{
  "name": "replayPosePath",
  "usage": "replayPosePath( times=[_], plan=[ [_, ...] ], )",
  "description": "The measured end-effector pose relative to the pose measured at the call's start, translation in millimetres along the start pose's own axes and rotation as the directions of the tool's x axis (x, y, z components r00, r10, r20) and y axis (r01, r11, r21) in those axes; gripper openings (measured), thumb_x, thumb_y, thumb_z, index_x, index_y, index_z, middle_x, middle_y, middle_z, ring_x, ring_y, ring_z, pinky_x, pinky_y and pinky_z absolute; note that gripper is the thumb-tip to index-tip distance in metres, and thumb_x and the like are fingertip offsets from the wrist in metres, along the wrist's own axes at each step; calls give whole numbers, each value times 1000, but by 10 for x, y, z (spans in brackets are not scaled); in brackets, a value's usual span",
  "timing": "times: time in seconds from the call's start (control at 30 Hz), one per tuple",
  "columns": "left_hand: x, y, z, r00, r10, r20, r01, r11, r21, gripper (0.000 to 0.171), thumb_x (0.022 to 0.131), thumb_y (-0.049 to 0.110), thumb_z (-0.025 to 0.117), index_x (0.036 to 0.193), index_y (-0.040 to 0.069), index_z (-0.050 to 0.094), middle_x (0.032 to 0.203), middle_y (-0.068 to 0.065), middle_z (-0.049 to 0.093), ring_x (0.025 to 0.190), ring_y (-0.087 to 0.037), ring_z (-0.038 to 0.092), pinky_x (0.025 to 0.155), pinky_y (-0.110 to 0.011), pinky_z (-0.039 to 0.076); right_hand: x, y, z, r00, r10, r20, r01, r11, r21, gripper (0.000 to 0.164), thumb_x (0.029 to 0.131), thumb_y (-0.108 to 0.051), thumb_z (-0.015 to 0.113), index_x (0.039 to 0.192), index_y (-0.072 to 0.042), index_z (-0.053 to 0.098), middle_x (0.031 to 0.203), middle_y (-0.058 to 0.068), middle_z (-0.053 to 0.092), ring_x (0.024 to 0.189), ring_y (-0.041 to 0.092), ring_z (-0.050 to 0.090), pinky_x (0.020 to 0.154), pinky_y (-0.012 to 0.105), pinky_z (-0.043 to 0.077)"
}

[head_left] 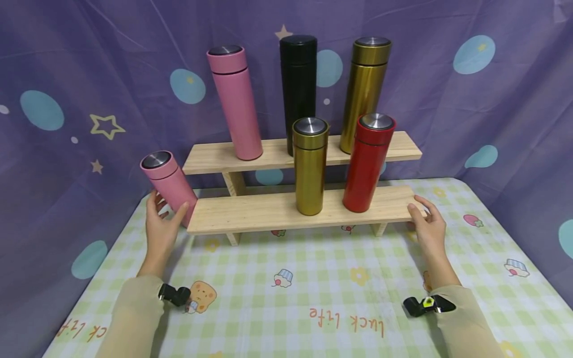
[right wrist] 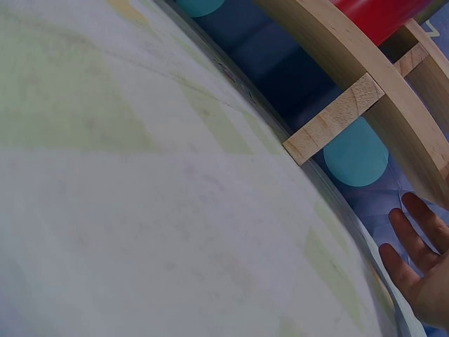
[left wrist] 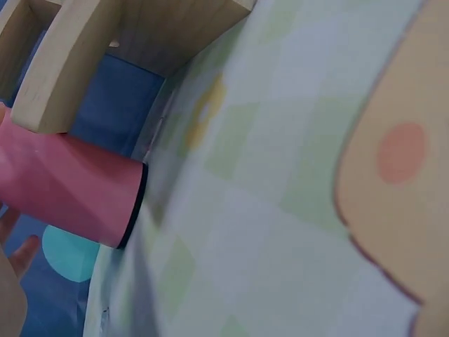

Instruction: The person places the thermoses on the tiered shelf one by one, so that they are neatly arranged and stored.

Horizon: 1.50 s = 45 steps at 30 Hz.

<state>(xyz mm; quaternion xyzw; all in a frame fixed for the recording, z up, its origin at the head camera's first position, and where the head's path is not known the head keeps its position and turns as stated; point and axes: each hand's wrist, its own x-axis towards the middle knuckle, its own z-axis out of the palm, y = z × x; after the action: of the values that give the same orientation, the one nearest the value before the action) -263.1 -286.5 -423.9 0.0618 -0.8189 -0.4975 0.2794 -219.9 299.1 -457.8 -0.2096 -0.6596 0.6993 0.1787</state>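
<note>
At the left end of the two-tier wooden shelf (head_left: pixel 250 211), my left hand (head_left: pixel 160 231) holds a short pink thermos bottle (head_left: pixel 172 184), thumb on the near side and fingers behind. In the left wrist view the pink bottle's black-rimmed base (left wrist: pixel 133 207) is close over the tablecloth, beside the board's end. My right hand (head_left: pixel 430 226) pinches the right end of the lower board between thumb and forefinger; its other fingers (right wrist: pixel 410 239) spread loosely below. On the lower board stand a short gold bottle (head_left: pixel 310 169) and a red bottle (head_left: pixel 369 164).
The upper board (head_left: pixel 273 154) carries a tall pink bottle (head_left: pixel 237 107), a black bottle (head_left: pixel 299 89) and a tall gold bottle (head_left: pixel 364 94). A purple patterned curtain (head_left: pixel 134 74) hangs behind. Green-checked cloth (head_left: pixel 286 308) covers the table in front of the shelf.
</note>
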Motion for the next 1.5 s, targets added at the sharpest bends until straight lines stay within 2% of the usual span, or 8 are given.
replayPosePath(
  times=[0.23, 0.43, 0.63, 0.77, 0.97, 1.23, 1.5],
  plan=[
    [68, 35, 13, 1000, 15, -10, -16, 1000, -15, 81, 87, 28, 77, 153, 23, 30, 143, -10, 45, 124, -23, 45, 96, -36, 37, -1, -5, 3, 1000, 11, 0, -11, 1000, 6, 46, 94, -26, 70, 138, -20, 59, 94, -10, 62, 78, 2, 61, 70, 14, 51],
    [95, 58, 36, 1000, 6, -7, -7, 1000, -15, 82, 87, 27, 77, 153, 22, 29, 138, -10, 46, 120, -20, 45, 92, -31, 37, 8, 12, -1, 1000, -3, 0, 3, 1000, 2, 45, 93, -27, 70, 137, -21, 59, 94, -11, 62, 78, 3, 61, 69, 14, 51],
    [114, 61, 91, 999, -14, 30, 14, 1000, -11, 92, 84, 29, 80, 154, 27, 19, 136, -10, 44, 119, -18, 45, 92, -32, 37, 8, 2, -13, 1000, 0, 1, 0, 1000, -7, 45, 94, -27, 69, 138, -21, 58, 97, -11, 61, 79, 2, 61, 71, 15, 52],
    [117, 49, 121, 999, -34, 36, 33, 999, 31, 97, 84, 33, 80, 154, 33, 12, 136, -11, 43, 119, -20, 46, 92, -33, 37, -40, -60, -9, 1000, 17, 9, -17, 1000, -4, 45, 95, -26, 68, 138, -19, 58, 97, -11, 60, 80, 2, 61, 72, 15, 52],
    [117, 27, 139, 999, -37, 15, 36, 998, 54, 98, 83, 35, 80, 153, 38, 10, 135, -11, 44, 117, -20, 47, 92, -35, 39, 1, 8, -11, 1000, 5, 2, -5, 1000, -22, 44, 94, -28, 69, 137, -21, 59, 95, -11, 61, 80, 2, 61, 72, 15, 51],
    [111, 33, 141, 999, -30, -26, 32, 998, 58, 97, 80, 35, 82, 152, 37, 17, 134, -11, 47, 118, -24, 49, 89, -36, 39, 11, 25, -4, 1000, -14, -13, 14, 999, -41, 44, 94, -30, 70, 136, -22, 60, 90, -11, 62, 78, 2, 60, 69, 14, 50],
    [82, 56, 132, 997, -44, -59, 46, 999, 25, 96, 79, 34, 84, 151, 38, 22, 130, -9, 50, 113, -19, 50, 84, -28, 41, 13, 28, -4, 1000, -13, -13, 12, 999, -45, 44, 94, -28, 69, 136, -21, 60, 89, -12, 62, 77, 2, 60, 69, 14, 51]
  ],
)
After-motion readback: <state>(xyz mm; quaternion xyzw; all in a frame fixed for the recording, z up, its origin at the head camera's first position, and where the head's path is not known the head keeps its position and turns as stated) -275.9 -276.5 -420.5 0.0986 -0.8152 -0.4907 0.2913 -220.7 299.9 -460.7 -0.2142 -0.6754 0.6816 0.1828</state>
